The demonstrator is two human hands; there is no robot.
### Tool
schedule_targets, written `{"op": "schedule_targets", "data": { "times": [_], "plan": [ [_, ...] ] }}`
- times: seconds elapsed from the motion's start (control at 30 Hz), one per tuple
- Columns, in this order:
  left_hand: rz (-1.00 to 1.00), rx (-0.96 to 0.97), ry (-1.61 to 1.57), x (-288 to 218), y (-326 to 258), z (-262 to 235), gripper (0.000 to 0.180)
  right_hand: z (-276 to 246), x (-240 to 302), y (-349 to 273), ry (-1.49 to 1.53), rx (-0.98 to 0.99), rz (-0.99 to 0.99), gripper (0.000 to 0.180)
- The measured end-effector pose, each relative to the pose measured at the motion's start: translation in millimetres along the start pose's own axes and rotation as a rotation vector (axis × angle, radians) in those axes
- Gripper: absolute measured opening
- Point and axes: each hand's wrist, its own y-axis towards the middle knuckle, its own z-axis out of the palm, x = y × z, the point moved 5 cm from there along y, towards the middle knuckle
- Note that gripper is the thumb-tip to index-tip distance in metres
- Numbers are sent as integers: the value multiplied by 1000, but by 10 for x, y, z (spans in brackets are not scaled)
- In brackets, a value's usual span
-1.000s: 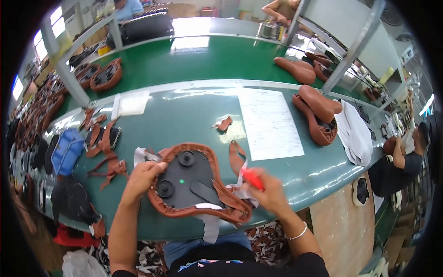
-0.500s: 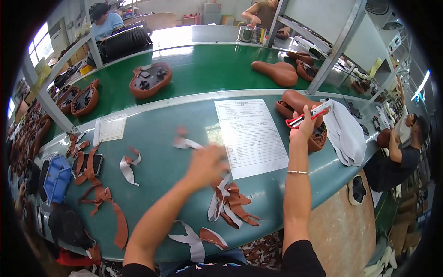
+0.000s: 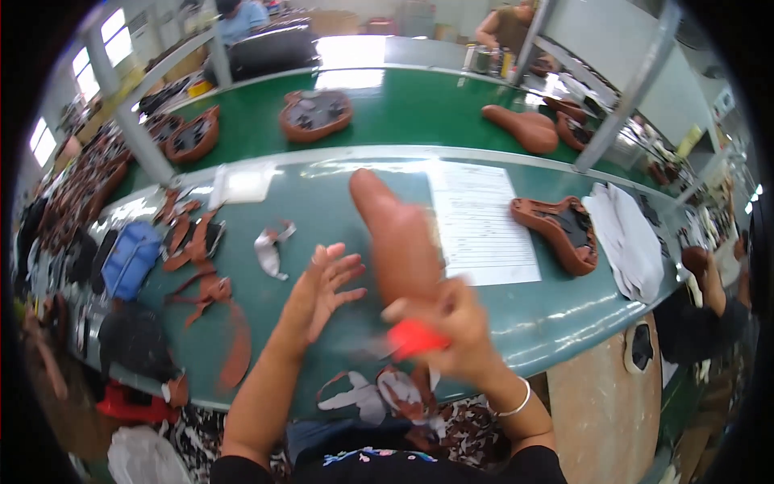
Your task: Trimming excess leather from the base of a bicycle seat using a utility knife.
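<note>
A brown bicycle saddle (image 3: 397, 242) is in front of me over the bench, smeared by motion, its narrow nose pointing away. My right hand (image 3: 466, 335) grips its wide near end. A red utility knife (image 3: 415, 339), also blurred, is in the same hand. To the left of the saddle, my left hand (image 3: 326, 290) is open with fingers spread, apart from it and holding nothing. Beneath my hands, brown and white cover scraps (image 3: 403, 391) lie at the bench's near edge. Another saddle (image 3: 560, 230) rests underside up to the right of the printed sheet (image 3: 484, 230).
On the left are long brown scraps (image 3: 211, 286), a blue tray (image 3: 131, 260) and a curled scrap (image 3: 270, 252). A grey-white cloth (image 3: 625, 242) lies at the right. More saddles (image 3: 316, 117) sit on the green surface (image 3: 411, 109) beyond a metal upright (image 3: 629, 89). People are nearby.
My right hand has brought a saddle from the right to the middle, still holding the knife. My left hand, blurred over scraps before, is now raised and open. Scraps lie closer to the near edge.
</note>
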Motion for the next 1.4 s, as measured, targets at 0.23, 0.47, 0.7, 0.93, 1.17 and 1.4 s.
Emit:
{"op": "schedule_targets", "data": {
  "times": [0.23,0.47,0.7,0.93,1.17,1.4],
  "plan": [
    [-27,-174,238,-152,-531,-839,52,758,530,-320,200,504,31,54],
    [-92,-143,452,-624,-580,-690,49,253,-90,-418,-83,320,201,57],
    [-43,-23,803,-802,-355,-493,45,388,-187,-295,-398,792,22,61],
    [45,-373,569,-600,-848,-630,33,723,456,-966,-258,512,606,69],
    [154,-545,377,-525,-1400,-642,32,422,494,-787,84,134,613,56],
    [268,-730,394,-329,-1593,-757,42,628,-177,-62,337,81,611,55]
  ]
}}
